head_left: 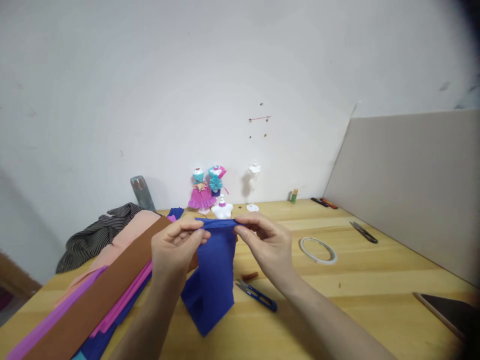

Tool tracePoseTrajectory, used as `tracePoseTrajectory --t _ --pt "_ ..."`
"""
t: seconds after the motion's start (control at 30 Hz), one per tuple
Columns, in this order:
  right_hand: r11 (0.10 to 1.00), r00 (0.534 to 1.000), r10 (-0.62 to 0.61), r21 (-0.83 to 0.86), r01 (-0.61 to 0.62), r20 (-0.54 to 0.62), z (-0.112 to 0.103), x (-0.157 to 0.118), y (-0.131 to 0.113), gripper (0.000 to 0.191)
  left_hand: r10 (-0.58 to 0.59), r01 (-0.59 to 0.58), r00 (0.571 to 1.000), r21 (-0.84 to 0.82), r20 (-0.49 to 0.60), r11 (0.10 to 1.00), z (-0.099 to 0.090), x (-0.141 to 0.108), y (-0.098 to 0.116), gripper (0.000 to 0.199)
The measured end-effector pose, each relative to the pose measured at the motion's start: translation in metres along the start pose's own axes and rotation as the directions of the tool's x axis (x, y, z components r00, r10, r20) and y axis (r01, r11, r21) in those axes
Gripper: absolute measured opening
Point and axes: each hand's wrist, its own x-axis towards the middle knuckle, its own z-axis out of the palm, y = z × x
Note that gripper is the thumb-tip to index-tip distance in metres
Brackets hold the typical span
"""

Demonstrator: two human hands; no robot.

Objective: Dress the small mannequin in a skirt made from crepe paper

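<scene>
A strip of blue crepe-like material (215,270) hangs between my hands, its top edge folded over and its lower end angled near the table. My left hand (180,242) pinches the top edge at its left end. At the right end, my right hand (262,240) pinches the same edge between thumb and fingers. Just behind the blue material stands a white mannequin bust (222,209) with a purple neck. Blue-handled thread snips (258,296) lie on the table below my right hand, beside a small brown scrap (250,276).
Layered coloured sheets (101,290) and a striped cloth (99,235) cover the left side. Behind are a bottle (142,193), two dressed mannequins (202,192) and a bare one (254,185). A tape roll (318,250), black scissors (363,232) and a dark device (448,312) lie right.
</scene>
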Motion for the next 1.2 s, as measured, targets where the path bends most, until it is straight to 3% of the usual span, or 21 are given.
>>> tracePoseTrajectory --t 0.37,0.57,0.7,0.93,1.03,1.2 --pt "0.999 0.999 0.040 0.007 -0.040 0.031 -0.001 0.004 -0.004 0.004 -0.062 0.062 0.998 -0.024 0.013 0.998 0.000 0.002 0.002 0.016" --pt "0.989 0.984 0.136 0.037 -0.141 0.112 -0.003 0.009 -0.011 0.011 -0.064 0.066 0.997 -0.047 0.034 0.997 -0.002 0.002 -0.001 0.013" --pt "0.982 0.979 0.178 0.049 -0.184 0.095 -0.002 0.010 -0.013 0.010 -0.050 0.052 0.997 -0.035 0.050 0.998 -0.002 0.002 -0.001 0.012" --pt "0.986 0.988 0.148 0.074 -0.152 0.054 -0.001 0.006 -0.008 0.010 -0.071 0.072 0.997 -0.042 0.028 0.997 0.000 0.000 -0.003 0.011" --pt "0.994 0.995 0.102 0.041 -0.102 0.018 -0.001 0.005 -0.006 0.001 -0.068 0.069 0.998 -0.043 0.019 0.997 0.001 -0.001 -0.002 0.010" --pt "0.999 1.000 0.014 -0.048 -0.013 0.011 -0.001 0.004 -0.004 0.013 -0.048 0.047 0.999 -0.038 -0.016 0.998 0.002 -0.003 -0.002 0.011"
